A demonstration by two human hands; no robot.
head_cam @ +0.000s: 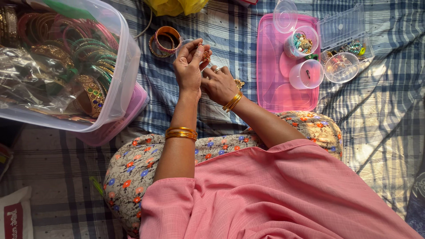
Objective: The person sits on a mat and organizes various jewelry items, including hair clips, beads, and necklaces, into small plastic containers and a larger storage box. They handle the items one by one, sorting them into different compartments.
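Note:
My left hand (pixel 188 66) is raised over the checked blue cloth (pixel 230 31) and pinches a small gold and red ornament (pixel 206 55) at its fingertips. A small clear round cup (pixel 182 46) shows just behind that hand. My right hand (pixel 219 84) lies right beside it, fingers spread low on the cloth, with a ring on one finger; it holds nothing that I can see. A second small gold ornament (pixel 239 83) sits at the edge of my right hand. Both wrists wear gold bangles.
A large clear tub (pixel 126 66) full of coloured bangles stands at the left on a pink lid. Two loose bangles (pixel 164 40) lie beyond my hands. On the right a pink tray (pixel 272 95) carries clear cups (pixel 306 74); beside it is a clear compartment box (pixel 343 26).

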